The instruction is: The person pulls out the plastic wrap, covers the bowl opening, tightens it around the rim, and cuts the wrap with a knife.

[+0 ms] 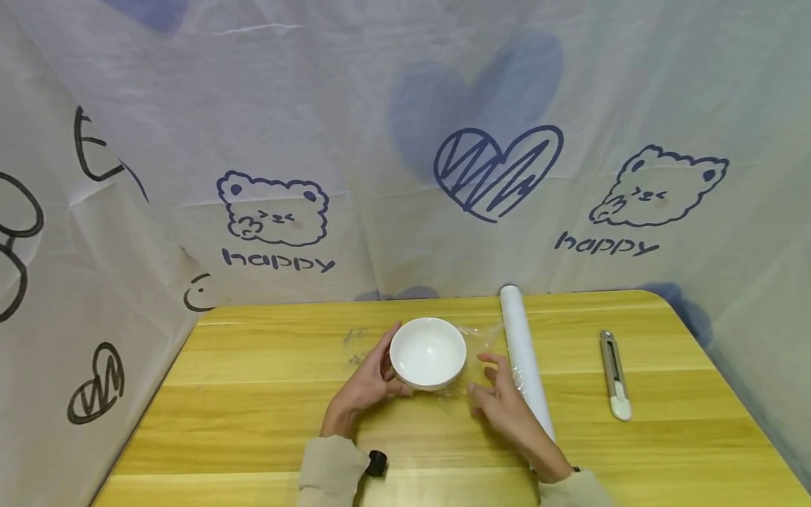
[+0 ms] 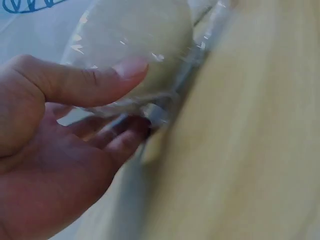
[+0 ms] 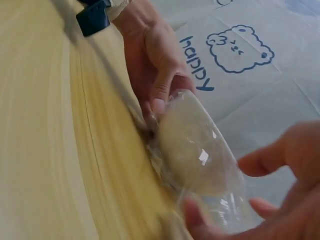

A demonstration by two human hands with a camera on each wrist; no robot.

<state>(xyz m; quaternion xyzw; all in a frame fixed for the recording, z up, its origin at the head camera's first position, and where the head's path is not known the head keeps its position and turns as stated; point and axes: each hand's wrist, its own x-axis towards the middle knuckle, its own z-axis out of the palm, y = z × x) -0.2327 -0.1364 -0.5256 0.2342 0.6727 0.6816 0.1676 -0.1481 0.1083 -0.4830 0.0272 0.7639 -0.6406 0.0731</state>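
A white bowl [image 1: 428, 352] stands over the table in the head view, clear plastic wrap [image 3: 202, 155] clinging to its outer side. My left hand [image 1: 372, 373] holds it from the left; the left wrist view has the thumb [image 2: 100, 82] along the wrapped side and the other fingers beneath. Loose film [image 1: 481, 336] sticks out past the bowl's right edge. There my right hand [image 1: 503, 401] hovers beside the film, thumb and fingers spread apart. In the right wrist view its fingertips [image 3: 255, 162] come right up to the bowl's wrapped side.
Right of the bowl lies a long white roll of plastic wrap [image 1: 522, 345], partly behind the right forearm. Further right is a grey and white utility knife [image 1: 614, 377]. A printed cloth [image 1: 380, 141] hangs behind the wooden table [image 1: 253, 408].
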